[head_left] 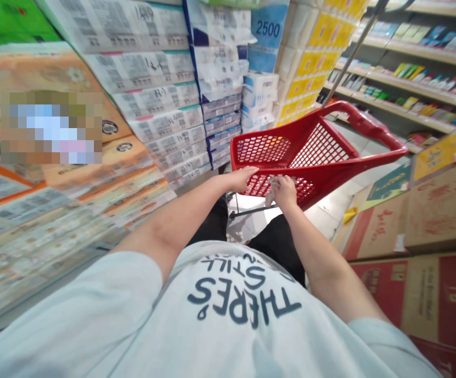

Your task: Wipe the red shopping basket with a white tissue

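A red shopping cart (322, 173) with perforated basket walls stands in front of me. My left hand (243, 179) rests on the near rim at the basket's left end, its fingers closed over the edge. At the near side wall, my right hand (285, 190) is closed in a pinch on a small, pale, crumpled item (269, 196). What that item is cannot be made out. The part of the basket that shows holds no goods.
Stacked tissue packs (165, 100) rise on the left and ahead. Cardboard cartons (440, 210) are piled at the right. Shelves of small goods (420, 79) stand at the back right. A metal pole (349, 58) slants behind the cart, and pale floor tiles show beneath it.
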Available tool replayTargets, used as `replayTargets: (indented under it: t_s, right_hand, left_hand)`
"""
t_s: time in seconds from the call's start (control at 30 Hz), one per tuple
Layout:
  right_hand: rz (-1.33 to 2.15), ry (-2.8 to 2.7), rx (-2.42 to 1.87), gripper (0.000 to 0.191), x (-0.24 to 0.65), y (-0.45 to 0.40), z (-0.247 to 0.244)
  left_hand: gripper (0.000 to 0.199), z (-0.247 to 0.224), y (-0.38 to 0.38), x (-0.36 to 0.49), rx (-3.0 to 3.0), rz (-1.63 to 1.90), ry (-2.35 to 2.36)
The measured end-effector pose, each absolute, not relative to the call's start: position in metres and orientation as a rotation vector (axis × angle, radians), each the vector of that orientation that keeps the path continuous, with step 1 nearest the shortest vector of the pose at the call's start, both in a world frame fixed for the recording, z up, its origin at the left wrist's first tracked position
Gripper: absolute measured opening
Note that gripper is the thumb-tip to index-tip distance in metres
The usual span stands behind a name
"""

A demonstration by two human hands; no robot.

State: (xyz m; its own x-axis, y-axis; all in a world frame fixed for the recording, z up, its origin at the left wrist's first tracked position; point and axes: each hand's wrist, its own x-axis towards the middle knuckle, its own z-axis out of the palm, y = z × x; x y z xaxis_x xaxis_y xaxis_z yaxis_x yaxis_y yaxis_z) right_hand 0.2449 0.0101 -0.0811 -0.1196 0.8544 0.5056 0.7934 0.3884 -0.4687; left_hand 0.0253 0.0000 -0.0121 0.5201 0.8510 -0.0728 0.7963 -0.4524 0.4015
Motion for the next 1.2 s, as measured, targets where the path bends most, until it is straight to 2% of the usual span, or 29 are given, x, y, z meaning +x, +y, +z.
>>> replayTargets:
  t_s: [0.17, 0.23, 0.37, 0.43, 0.63, 0.8, 0.97, 1.1, 1.2]
  right_hand:
    - [-0.074, -1.783, -1.316, 0.016, 0.244, 0.008, -0.079]
    - [-0.078, -1.781, -1.308, 0.018, 0.244, 0.009, -0.079]
    - [-0.011, -1.783, -1.314, 0.022, 0.253, 0.006, -0.088]
    - [0.008, -1.779, -1.307, 0.022, 0.258, 0.005, -0.093]
    - [-0.006, -1.731, -1.278, 0.025, 0.257, 0.005, -0.097]
    - [0.043, -1.92, -1.267, 0.023, 0.25, 0.005, -0.095]
    - [-0.047, -1.947, -1.261, 0.027, 0.247, -0.001, -0.092]
    - [-0.055, -2.068, -1.276, 0.022, 0.243, -0.01, -0.092]
    - [-0.125, -2.12, -1.291, 0.026, 0.243, -0.013, -0.088]
  left_hand:
    - [0.096, -0.003, -0.003, 0.06, 2.165, 0.176, 1.69]
    - [0.086, -0.008, -0.003, 0.075, 2.163, 0.185, 1.819]
    - [0.049, -0.029, -0.004, 0.089, 2.284, 0.4, 1.867]
    - [0.042, -0.037, -0.005, 0.089, 2.288, 0.505, 1.875]
    - [0.038, -0.041, 0.003, 0.079, 2.289, 0.524, 1.858]
    - [0.036, -0.037, 0.007, 0.067, 2.315, 0.466, 1.85]
    - [0.035, -0.035, 0.004, 0.057, 2.356, 0.448, 1.858]
    - [0.039, -0.038, 0.003, 0.05, 2.415, 0.412, 1.834]
    - [0.046, -0.043, 0.003, 0.048, 2.487, 0.454, 1.818]
